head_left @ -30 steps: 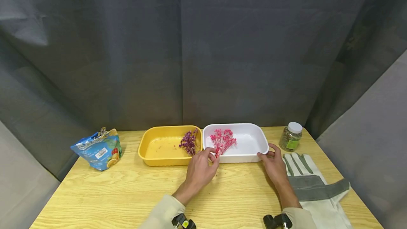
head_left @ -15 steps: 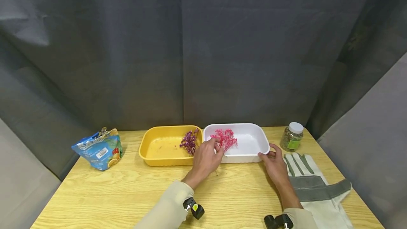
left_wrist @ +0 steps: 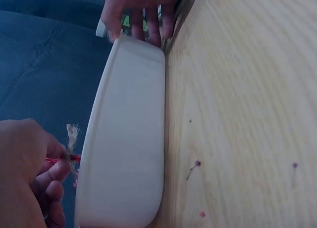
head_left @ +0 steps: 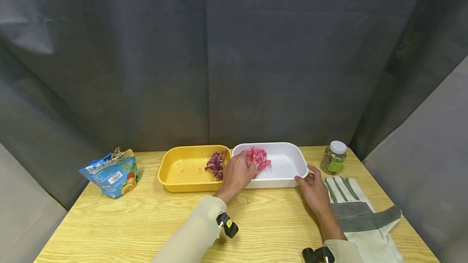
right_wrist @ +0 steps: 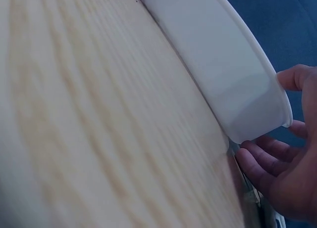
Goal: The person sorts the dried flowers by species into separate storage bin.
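Over the left end of a white tray (head_left: pixel 278 182), my left hand (head_left: pixel 237 171) pinches the stems of a bunch of dried pink flowers (head_left: pixel 260 160). The left wrist view shows a twine tie (left_wrist: pixel 72 139) at the fingertips, level with the tray's rim. My right hand (head_left: pixel 315 190) holds the tray's near right corner. In the right wrist view its thumb is on the rim, with the other fingers curled under and beside the wall. Purple dried flowers (head_left: pixel 215 165) lie in the right end of the yellow tray (head_left: pixel 188 188), close to my left hand.
A blue pouch (head_left: pixel 113 175) stands at the left of the wooden table (head_left: pixel 120 230). A white-lidded jar (head_left: pixel 334 158) and a white and grey work glove (head_left: pixel 352 210) are at the right. Small flower bits (left_wrist: pixel 197 163) lie before the trays. A dark curtain hangs behind.
My left hand has moved forward and slightly right, from the stem ends at the front rim to farther over the white tray. The right hand keeps its hold on the corner.
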Available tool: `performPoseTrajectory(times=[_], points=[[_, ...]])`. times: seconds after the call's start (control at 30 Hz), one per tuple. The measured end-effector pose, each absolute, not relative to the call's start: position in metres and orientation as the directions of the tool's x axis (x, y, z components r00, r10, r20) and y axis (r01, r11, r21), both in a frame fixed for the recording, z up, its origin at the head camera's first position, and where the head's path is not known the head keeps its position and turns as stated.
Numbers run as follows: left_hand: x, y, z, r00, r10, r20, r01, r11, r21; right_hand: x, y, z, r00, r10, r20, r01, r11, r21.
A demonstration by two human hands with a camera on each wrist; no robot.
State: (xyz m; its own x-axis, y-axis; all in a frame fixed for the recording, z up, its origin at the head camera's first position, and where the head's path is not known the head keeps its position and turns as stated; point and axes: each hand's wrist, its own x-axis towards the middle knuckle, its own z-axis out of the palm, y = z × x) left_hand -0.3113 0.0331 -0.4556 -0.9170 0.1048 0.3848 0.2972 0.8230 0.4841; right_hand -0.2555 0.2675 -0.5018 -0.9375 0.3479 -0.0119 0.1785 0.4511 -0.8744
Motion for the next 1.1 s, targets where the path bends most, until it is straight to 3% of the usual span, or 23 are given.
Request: performPoseTrajectory(times=[0.6, 0.93, 1.1], points=[[-0.322, 0.037, -0.457, -0.941, 0.061, 0.332, 0.201, 0.891, 0.407, -0.257, 0.267, -0.497, -0.945, 0.323, -0.055, 0.207, 0.458, -0.864], [-0.304, 0.027, -0.456, -0.874, 0.140, 0.465, 0.359, 0.831, 0.425, -0.255, 0.268, -0.497, -0.947, 0.314, -0.066, 0.216, 0.470, -0.856], [-0.282, 0.018, -0.450, -0.870, 0.165, 0.464, 0.394, 0.799, 0.454, -0.256, 0.269, -0.493, -0.948, 0.315, -0.055, 0.215, 0.500, -0.839]])
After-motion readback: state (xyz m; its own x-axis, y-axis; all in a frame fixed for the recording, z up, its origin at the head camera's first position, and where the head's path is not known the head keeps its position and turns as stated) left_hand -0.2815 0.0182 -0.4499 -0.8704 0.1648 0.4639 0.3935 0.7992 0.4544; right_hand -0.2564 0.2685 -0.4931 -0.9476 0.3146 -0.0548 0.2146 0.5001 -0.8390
